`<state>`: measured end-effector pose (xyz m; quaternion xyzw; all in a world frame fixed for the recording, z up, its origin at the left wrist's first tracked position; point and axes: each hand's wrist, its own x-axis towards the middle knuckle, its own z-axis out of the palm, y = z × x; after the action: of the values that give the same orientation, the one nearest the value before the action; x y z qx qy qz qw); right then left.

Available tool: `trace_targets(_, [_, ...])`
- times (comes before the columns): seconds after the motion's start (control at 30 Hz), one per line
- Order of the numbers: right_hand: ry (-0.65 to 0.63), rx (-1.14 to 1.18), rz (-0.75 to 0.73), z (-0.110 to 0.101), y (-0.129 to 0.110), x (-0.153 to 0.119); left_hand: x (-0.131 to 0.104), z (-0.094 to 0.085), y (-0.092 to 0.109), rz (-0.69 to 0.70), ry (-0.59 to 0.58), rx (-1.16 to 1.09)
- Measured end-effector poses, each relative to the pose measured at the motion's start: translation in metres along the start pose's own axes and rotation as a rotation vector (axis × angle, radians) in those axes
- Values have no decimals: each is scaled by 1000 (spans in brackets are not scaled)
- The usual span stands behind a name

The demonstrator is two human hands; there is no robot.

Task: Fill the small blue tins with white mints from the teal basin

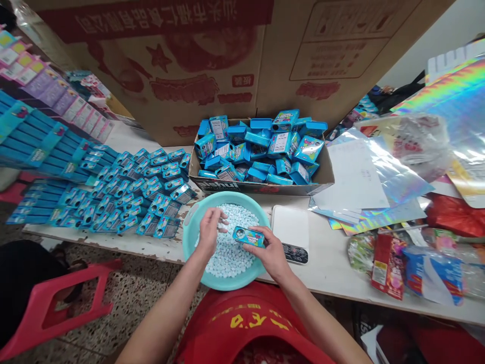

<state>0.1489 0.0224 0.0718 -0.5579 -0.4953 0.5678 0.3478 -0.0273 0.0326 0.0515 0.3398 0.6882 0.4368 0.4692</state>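
My right hand [271,251] grips a small blue candy box [248,236], tilted over a turquoise basin [188,253]. The box has a round window near its left end and printed lettering. Small pale round candies [227,260] fill the bottom of the basin. Over the basin's left half is my left hand [210,228], its fingers bent and apart, just left of the box. Whether any candy lies under its fingers is hidden. Behind the basin stands an open carton [261,188] heaped with blue candy boxes [280,144].
Rows of blue boxes [132,194] cover the table's left side. A white kitchen scale [290,227] sits right of the basin. Shiny sheets [352,174] and plastic packets [390,265] lie further right. A large cardboard box [227,60] rises behind; a red stool [64,298] stands lower left.
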Motion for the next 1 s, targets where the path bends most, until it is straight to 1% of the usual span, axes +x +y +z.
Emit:
trace_targets(0.07, [-2,21,-5,-2,0,1,4,-10,-23,25,-90,213])
trace_targets(0.1, [-4,43,-7,-5,-3,0,5,-15,-30,41,-118,260])
trace_targets(0.13, [2,67,-5,-9,-6,0,8,-19,-34,54,-130,276])
trace_targets(0.17, [21,88,2,-14,-10,-1,12,-23,-34,78,-131,306])
trace_targets(0.2, [58,101,16,-22,-14,-1,18,-25,-29,119,-119,347])
trace_targets(0.27, [186,93,47,-41,-18,-1,37,-26,-9,263,-57,458])
trace_targets(0.33, [356,41,77,-64,-15,2,67,-20,19,434,22,618])
trace_targets(0.37, [435,-6,87,-75,-9,4,84,-14,33,479,43,713])
trace_targets(0.4, [506,-62,92,-85,-1,8,103,-9,46,476,49,825])
trace_targets(0.43, [557,-123,90,-94,9,13,120,-2,57,414,31,967])
trace_targets(0.47, [598,-175,71,-101,20,17,136,4,65,320,-16,1089])
trace_targets(0.53, [634,-235,26,-110,42,25,159,16,74,210,-70,1188])
trace_targets(0.57, [642,-248,12,-113,52,28,165,21,75,180,-86,1208])
trace_targets(0.6, [641,-256,5,-115,61,31,168,25,74,173,-91,1214])
trace_targets(0.67, [630,-264,-3,-116,71,33,168,30,70,181,-105,1233])
trace_targets(0.77, [609,-293,-35,-118,71,31,160,31,63,226,-139,1228])
trace_targets(0.83, [630,-373,-115,-119,61,25,155,28,60,275,-132,1203])
trace_targets(0.87, [652,-434,-180,-118,52,22,153,26,61,322,-101,1175])
trace_targets(0.93, [677,-556,-349,-113,31,15,143,20,65,471,11,1080])
trace_targets(1.0, [636,-609,-509,-100,8,10,124,13,76,660,130,939])
